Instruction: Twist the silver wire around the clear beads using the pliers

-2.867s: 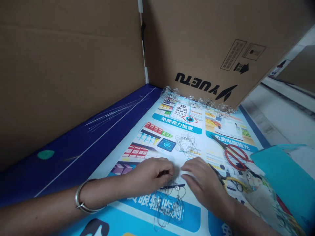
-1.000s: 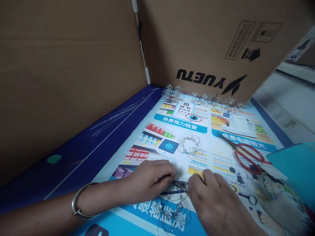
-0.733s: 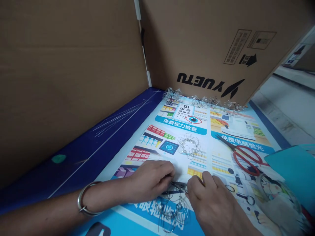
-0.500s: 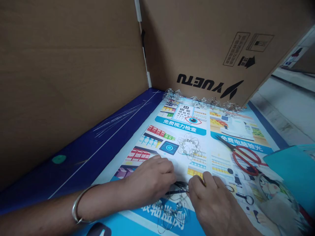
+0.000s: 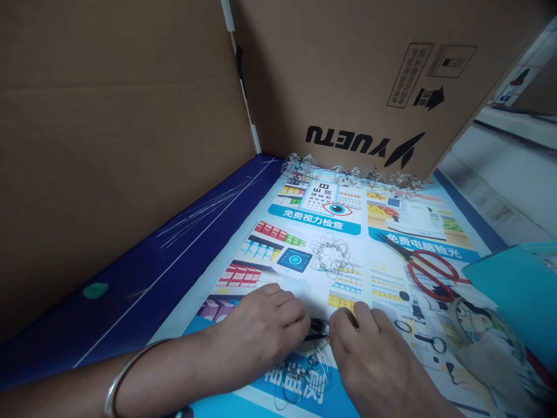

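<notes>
My left hand (image 5: pixel 261 328) is closed, its fingers pinching a thin wire-and-bead piece (image 5: pixel 302 377) that trails toward me on the printed poster (image 5: pixel 313 223). My right hand (image 5: pixel 374 360) is closed round small dark pliers (image 5: pixel 319 330), whose jaws meet the wire between the two hands. A silver bangle (image 5: pixel 119 377) sits on my left wrist. A finished wire-and-bead flower (image 5: pixel 329 255) lies on the poster just beyond my hands.
Red-handled scissors (image 5: pixel 420 264) lie to the right. A teal sheet (image 5: pixel 517 284) covers the right edge. Loose straight wires (image 5: pixel 204 206) rest on the dark blue strip at left. Several clear bead clusters (image 5: pixel 352 173) line the foot of the cardboard wall (image 5: pixel 348 75).
My right hand, open 2.9 s ago, has taken up the pliers and brought them to the wire. Both hands have drawn slightly closer together and nearer to me; the view shifted a little.
</notes>
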Action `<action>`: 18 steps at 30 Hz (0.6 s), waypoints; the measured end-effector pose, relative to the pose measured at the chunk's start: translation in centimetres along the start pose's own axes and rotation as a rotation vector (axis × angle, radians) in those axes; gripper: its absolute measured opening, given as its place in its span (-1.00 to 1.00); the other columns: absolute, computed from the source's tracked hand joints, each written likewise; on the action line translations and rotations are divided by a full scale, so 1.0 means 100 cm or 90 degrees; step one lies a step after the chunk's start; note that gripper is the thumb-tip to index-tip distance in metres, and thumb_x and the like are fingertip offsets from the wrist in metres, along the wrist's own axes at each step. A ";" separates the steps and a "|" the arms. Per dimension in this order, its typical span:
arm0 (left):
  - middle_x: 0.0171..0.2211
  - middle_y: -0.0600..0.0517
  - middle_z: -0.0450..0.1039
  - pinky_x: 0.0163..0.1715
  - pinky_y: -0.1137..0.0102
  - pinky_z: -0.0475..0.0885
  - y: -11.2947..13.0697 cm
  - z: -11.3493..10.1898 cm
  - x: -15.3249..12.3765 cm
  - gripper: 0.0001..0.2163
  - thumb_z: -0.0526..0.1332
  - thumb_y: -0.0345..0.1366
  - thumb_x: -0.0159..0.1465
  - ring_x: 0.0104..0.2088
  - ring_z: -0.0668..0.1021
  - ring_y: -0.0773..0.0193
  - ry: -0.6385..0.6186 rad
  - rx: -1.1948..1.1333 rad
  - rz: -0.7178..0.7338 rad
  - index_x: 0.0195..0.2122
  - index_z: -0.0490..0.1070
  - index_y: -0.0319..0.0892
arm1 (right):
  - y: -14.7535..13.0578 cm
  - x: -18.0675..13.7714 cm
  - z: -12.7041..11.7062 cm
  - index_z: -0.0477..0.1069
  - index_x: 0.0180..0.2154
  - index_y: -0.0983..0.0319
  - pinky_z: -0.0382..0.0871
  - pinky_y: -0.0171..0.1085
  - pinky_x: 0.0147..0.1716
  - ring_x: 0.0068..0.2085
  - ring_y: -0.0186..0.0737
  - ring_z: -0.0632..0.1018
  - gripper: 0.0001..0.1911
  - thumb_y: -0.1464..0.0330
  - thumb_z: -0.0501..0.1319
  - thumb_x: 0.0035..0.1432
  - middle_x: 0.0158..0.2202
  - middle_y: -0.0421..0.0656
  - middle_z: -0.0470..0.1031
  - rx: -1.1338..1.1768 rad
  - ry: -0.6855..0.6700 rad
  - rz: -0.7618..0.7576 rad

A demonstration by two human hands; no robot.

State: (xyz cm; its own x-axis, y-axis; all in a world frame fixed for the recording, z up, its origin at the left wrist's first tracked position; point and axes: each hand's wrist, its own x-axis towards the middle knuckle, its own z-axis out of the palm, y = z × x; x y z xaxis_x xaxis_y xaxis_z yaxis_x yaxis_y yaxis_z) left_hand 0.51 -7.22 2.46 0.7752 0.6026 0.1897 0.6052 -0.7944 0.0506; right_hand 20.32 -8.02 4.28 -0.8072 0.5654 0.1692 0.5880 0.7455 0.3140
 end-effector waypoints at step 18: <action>-0.41 0.04 0.37 -0.36 0.38 0.23 -0.012 0.000 0.007 -0.87 -0.01 -0.42 0.28 -0.37 0.40 0.28 -0.028 -0.209 -0.128 -0.33 0.31 -0.19 | 0.000 -0.001 0.006 0.38 -0.50 0.25 0.10 -0.20 -0.57 -0.46 -0.18 0.26 -0.92 0.38 0.25 -0.13 -0.51 -0.12 0.29 -0.013 -0.009 0.000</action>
State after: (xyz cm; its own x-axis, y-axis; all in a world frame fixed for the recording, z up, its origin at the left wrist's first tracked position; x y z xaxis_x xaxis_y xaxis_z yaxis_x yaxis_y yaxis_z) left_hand 0.34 -5.90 2.51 0.6581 0.7459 0.1023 0.6610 -0.6375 0.3957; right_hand 20.43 -7.90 3.74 -0.8067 0.5701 0.1557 0.5862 0.7385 0.3332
